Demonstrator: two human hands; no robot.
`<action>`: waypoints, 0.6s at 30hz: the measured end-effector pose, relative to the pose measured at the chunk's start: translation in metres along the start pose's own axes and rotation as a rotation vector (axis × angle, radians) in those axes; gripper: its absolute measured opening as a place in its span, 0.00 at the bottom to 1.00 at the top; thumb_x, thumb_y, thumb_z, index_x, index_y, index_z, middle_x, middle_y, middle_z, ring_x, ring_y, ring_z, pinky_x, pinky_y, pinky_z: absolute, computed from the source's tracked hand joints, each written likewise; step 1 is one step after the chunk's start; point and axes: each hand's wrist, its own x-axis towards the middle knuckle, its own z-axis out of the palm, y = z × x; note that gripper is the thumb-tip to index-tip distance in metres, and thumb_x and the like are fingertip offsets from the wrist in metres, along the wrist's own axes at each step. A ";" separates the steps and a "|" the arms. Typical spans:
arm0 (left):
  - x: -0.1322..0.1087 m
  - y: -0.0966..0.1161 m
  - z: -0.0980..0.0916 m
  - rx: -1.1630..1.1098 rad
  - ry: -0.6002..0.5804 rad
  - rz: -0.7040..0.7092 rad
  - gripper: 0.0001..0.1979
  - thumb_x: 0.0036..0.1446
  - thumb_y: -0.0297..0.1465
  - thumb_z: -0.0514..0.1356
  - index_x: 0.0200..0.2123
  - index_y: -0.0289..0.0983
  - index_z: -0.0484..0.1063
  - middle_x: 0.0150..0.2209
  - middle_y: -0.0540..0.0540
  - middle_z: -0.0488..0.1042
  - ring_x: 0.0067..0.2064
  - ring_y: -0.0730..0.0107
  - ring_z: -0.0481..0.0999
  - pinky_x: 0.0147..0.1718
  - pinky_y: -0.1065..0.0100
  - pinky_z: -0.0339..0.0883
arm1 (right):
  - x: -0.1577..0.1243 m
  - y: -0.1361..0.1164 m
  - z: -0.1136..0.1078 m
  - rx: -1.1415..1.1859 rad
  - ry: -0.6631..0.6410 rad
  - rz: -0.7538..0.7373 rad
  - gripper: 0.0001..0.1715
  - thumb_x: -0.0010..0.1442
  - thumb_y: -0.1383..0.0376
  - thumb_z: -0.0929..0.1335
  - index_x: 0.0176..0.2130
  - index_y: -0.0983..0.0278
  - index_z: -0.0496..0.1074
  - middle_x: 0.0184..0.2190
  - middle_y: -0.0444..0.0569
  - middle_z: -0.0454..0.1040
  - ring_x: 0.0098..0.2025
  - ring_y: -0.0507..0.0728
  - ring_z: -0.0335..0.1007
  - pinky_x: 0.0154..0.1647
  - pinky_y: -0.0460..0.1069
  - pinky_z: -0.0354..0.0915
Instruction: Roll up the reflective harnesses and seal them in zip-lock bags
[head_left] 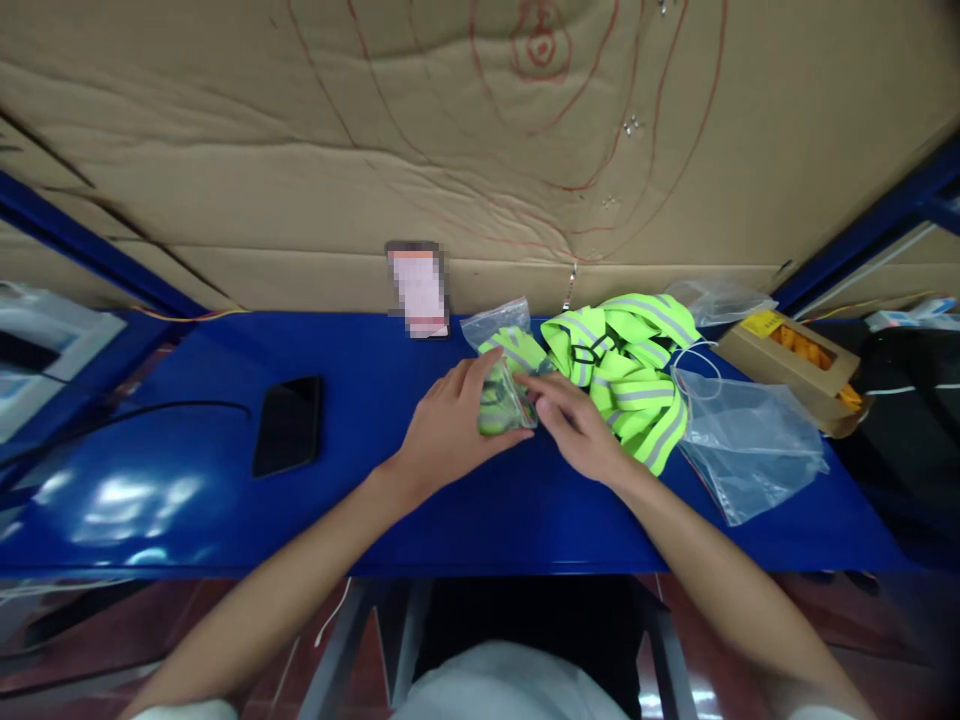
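Note:
My left hand [448,428] grips a small clear plastic bag [504,372] that holds a folded neon-yellow reflective strap, thumb on top and fingers curled round its left side. My right hand [577,425] pinches the bag's right edge with thumb and forefinger. The bag rests on the blue table [360,480], and its open top sticks up behind my fingers. Right beside my right hand lies a pile of neon-yellow reflective straps [626,365] with grey bands.
A black phone [288,424] lies face up at the left. Empty clear bags [742,440] lie at the right, beside a cardboard box with orange items [802,365]. A small card [418,290] leans on the cardboard wall behind. A black cable [150,412] runs left.

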 end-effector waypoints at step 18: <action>0.004 -0.044 0.001 -1.362 -0.802 -0.369 0.32 0.56 0.53 0.67 0.55 0.37 0.77 0.51 0.38 0.80 0.54 0.53 0.77 0.52 0.60 0.69 | -0.002 -0.010 -0.006 0.078 -0.296 -0.024 0.18 0.70 0.54 0.67 0.49 0.62 0.80 0.34 0.47 0.79 0.35 0.54 0.73 0.37 0.48 0.66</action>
